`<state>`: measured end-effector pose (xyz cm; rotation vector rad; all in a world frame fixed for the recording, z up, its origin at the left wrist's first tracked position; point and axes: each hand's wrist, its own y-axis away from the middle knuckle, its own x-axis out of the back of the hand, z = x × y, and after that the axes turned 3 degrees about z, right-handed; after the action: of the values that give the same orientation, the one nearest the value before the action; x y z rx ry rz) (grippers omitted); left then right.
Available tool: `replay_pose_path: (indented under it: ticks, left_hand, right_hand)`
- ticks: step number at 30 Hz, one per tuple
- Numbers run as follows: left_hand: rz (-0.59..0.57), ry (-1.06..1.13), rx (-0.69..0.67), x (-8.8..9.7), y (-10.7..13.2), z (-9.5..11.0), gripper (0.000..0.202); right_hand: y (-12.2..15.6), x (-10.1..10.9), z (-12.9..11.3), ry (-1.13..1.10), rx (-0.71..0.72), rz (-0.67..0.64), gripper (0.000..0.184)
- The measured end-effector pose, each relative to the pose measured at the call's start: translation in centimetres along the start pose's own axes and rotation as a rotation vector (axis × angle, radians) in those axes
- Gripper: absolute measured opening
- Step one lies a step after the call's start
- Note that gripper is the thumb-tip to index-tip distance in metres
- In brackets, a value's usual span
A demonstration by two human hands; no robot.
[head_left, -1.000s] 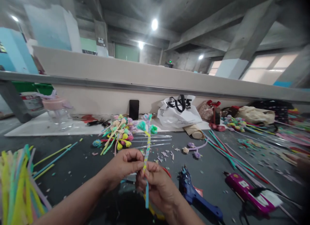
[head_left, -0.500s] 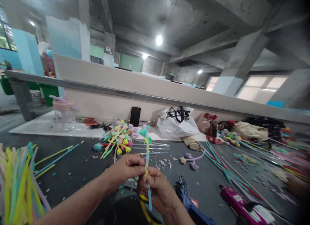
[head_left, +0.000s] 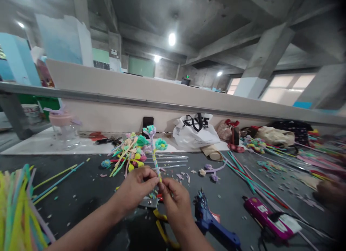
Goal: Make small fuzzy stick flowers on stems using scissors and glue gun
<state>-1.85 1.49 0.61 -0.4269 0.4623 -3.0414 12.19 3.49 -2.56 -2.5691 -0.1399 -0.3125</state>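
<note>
**Pinched flower stem (head_left: 155, 162), lower end concealed**

Head view. We see the stem upright with a slight tilt, above the dark worktop (head_left: 83, 193), its blue-green and lilac flower heads (head_left: 161, 144) uppermost. The left hand (head_left: 139, 189) closes thumb and forefinger on its lower part; the right hand (head_left: 175, 198) pinches just below, with no visible gap between thumb and forefinger. We cannot tell how the covered fingers lie or where the stem ends.

Behind the flower heads, we find a phone (head_left: 148, 122) and a heap of flowers (head_left: 132, 155), both partly masked. The right hand also covers part of a yellow-handled tool (head_left: 160, 215). The lower picture edge trims the blue glue gun (head_left: 213, 225); the left edge cuts a bundle of fuzzy strips (head_left: 16, 207). Far right, a co-worker's hand (head_left: 328, 193) is blurred, its grip unreadable.
</note>
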Motion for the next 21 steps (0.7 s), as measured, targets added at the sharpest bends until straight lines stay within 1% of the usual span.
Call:
replay_pose_path:
  ticks: [2,4,5,7,10,14,18,20,21]
  left_hand:
    - [-0.028,0.074,-0.013,0.1,0.2,0.0,0.02]
    - [-0.069,0.201,0.013,0.2,0.2,-0.4,0.02]
    - [-0.094,0.279,0.04,0.2,0.1,-0.6,0.02]
    - [-0.126,0.429,0.096,0.2,0.0,-1.2,0.02]
    - [-0.139,0.592,0.149,0.2,0.0,-1.6,0.02]
    - [-0.176,0.681,0.221,0.3,0.4,-1.3,0.019]
    - [-0.224,0.697,0.261,0.4,0.5,-1.5,0.022]
    - [-0.245,0.683,0.286,0.5,0.3,-1.8,0.026]
    - [-0.254,0.673,0.296,0.5,0.2,-1.9,0.027]
  right_hand:
    - [0.3,-0.3,-0.3,-0.233,-0.175,-0.048,0.026]
    - [0.5,-0.6,-0.3,-0.526,-0.353,-0.106,0.027]
    - [0.6,-0.8,-0.3,-0.665,-0.425,-0.133,0.026]
    - [0.9,-1.1,-0.4,-0.898,-0.518,-0.188,0.025]
    - [1.4,-1.3,-0.8,-1.156,-0.604,-0.323,0.02]
    - [2.0,-1.2,-1.8,-1.381,-0.673,-0.476,0.018]
    - [2.3,-1.5,-1.8,-1.508,-0.713,-0.583,0.021]
    - [2.4,-1.7,-1.5,-1.523,-0.715,-0.591,0.022]
    - [2.4,-1.8,-1.3,-1.516,-0.712,-0.575,0.022]
